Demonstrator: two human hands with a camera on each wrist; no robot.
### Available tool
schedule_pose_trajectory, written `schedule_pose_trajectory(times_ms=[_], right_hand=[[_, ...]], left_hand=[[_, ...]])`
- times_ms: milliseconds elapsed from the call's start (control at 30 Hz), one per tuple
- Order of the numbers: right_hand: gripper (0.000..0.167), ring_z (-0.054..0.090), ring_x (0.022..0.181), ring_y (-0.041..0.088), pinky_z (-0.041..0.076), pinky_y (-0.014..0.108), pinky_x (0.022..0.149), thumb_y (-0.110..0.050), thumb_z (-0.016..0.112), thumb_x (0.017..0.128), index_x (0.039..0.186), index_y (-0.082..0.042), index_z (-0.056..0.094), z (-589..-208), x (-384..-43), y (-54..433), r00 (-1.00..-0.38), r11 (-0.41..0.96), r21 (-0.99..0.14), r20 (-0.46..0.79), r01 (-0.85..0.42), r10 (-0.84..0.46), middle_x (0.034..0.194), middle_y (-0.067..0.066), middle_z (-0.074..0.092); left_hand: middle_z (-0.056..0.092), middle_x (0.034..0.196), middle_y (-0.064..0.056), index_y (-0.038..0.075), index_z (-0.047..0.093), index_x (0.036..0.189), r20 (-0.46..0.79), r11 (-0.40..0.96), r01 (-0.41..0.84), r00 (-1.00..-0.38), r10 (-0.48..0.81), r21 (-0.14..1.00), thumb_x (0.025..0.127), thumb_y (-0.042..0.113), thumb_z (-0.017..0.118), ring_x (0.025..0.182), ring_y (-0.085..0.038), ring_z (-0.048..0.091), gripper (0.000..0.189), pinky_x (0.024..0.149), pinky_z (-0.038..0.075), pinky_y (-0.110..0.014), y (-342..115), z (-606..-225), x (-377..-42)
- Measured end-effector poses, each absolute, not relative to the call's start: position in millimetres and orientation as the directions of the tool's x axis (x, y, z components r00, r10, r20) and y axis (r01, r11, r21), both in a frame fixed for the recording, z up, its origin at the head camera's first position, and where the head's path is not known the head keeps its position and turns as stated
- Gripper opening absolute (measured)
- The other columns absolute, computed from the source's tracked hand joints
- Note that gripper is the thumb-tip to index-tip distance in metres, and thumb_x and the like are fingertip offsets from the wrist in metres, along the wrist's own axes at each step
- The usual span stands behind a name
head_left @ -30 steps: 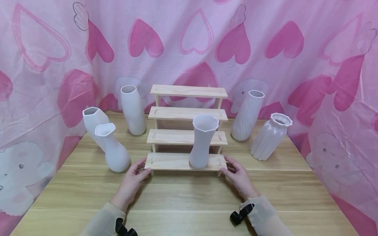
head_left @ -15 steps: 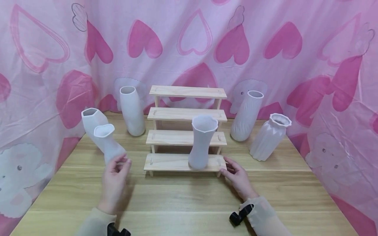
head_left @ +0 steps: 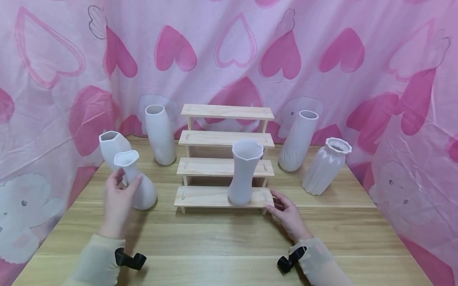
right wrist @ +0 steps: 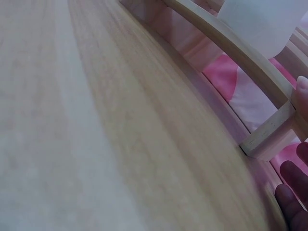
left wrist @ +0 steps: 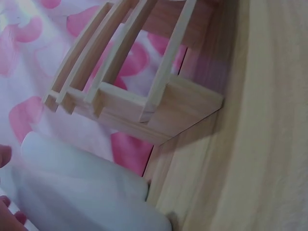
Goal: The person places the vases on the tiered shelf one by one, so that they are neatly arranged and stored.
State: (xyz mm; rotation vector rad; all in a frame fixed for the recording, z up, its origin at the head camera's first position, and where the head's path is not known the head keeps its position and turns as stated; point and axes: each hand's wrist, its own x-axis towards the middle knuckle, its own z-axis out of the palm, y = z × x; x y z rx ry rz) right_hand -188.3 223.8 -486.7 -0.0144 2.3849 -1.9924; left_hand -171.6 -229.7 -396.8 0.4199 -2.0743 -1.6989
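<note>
In the head view my left hand (head_left: 119, 198) is at the white narrow-necked vase (head_left: 143, 190) on the left, thumb and fingers spread by its neck. The vase stands on the table and hides part of a faceted white vase (head_left: 113, 145) behind it. My right hand (head_left: 289, 216) holds the right end of the lowest step of a four-step wooden display stand (head_left: 204, 196), its thumb (right wrist: 302, 89) at the board's corner and the other fingers below. A white vase with a wavy rim (head_left: 243, 174) stands on that lowest step, right of its middle.
Behind on the left stands a tall smooth white vase (head_left: 160, 139). To the stand's right are a slim ridged vase (head_left: 298, 143) and a pleated vase with a frilled rim (head_left: 325, 169). A pink heart-patterned curtain (head_left: 229, 51) surrounds the wooden table (head_left: 214, 246).
My left hand has let go of the stand's left end and moved left to the narrow-necked vase. The right hand has stayed at the stand's right end.
</note>
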Motion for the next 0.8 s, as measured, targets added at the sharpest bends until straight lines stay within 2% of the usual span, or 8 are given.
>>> schedule_pose_trajectory(times_ms=[100, 333, 433, 633, 800], right_hand=[[0.062, 0.052, 0.115, 0.027, 0.044, 0.021, 0.089, -0.014, 0.075, 0.085, 0.140, -0.009, 0.049, -487.1, -188.9, 223.5, -0.999, 0.178, -0.984, -0.020, 0.015, -0.028, 0.129, 0.019, 0.056], [0.061, 0.053, 0.115, 0.027, 0.045, 0.021, 0.089, -0.015, 0.075, 0.085, 0.140, -0.009, 0.049, -486.6, -189.7, 222.6, -0.999, 0.176, -0.984, -0.021, 0.015, -0.029, 0.129, 0.019, 0.056], [0.061, 0.053, 0.114, 0.027, 0.044, 0.021, 0.089, -0.014, 0.075, 0.085, 0.140, -0.009, 0.050, -486.1, -189.7, 222.5, -0.999, 0.176, -0.984, -0.023, 0.017, -0.030, 0.128, 0.019, 0.056], [0.062, 0.051, 0.116, 0.027, 0.044, 0.021, 0.090, -0.016, 0.075, 0.085, 0.140, -0.009, 0.049, -485.2, -189.0, 222.7, -0.999, 0.181, -0.983, -0.039, 0.032, -0.031, 0.130, 0.018, 0.055], [0.062, 0.051, 0.116, 0.028, 0.044, 0.021, 0.090, -0.014, 0.075, 0.084, 0.140, -0.009, 0.049, -486.5, -189.0, 223.9, -0.999, 0.172, -0.984, -0.041, 0.036, -0.030, 0.130, 0.019, 0.054]], left_hand=[[0.034, 0.148, -0.017, 0.003, 0.031, 0.148, 0.097, 0.198, 0.016, -0.908, -0.408, 0.980, 0.094, 0.028, 0.062, 0.134, -0.025, 0.028, 0.068, 0.112, 0.021, -0.050, -235.7, -395.2, -176.4], [0.030, 0.151, -0.017, 0.006, 0.030, 0.149, 0.022, 0.129, -0.017, -0.954, -0.299, 0.992, 0.096, 0.030, 0.060, 0.137, -0.025, 0.025, 0.066, 0.115, 0.014, -0.050, -242.4, -394.6, -180.2], [0.030, 0.152, -0.016, 0.006, 0.030, 0.149, 0.007, 0.134, -0.035, -0.954, -0.300, 0.990, 0.095, 0.032, 0.061, 0.138, -0.025, 0.026, 0.068, 0.115, 0.015, -0.049, -244.2, -395.2, -180.4], [0.029, 0.153, -0.017, 0.008, 0.030, 0.151, -0.001, 0.175, -0.053, -0.959, -0.282, 0.983, 0.094, 0.038, 0.060, 0.138, -0.030, 0.026, 0.070, 0.113, 0.016, -0.054, -246.8, -393.5, -178.4], [0.036, 0.149, -0.021, 0.006, 0.035, 0.148, 0.040, 0.252, -0.031, -0.961, -0.273, 0.967, 0.094, 0.039, 0.060, 0.134, -0.033, 0.032, 0.068, 0.110, 0.023, -0.058, -249.6, -393.7, -177.9]])
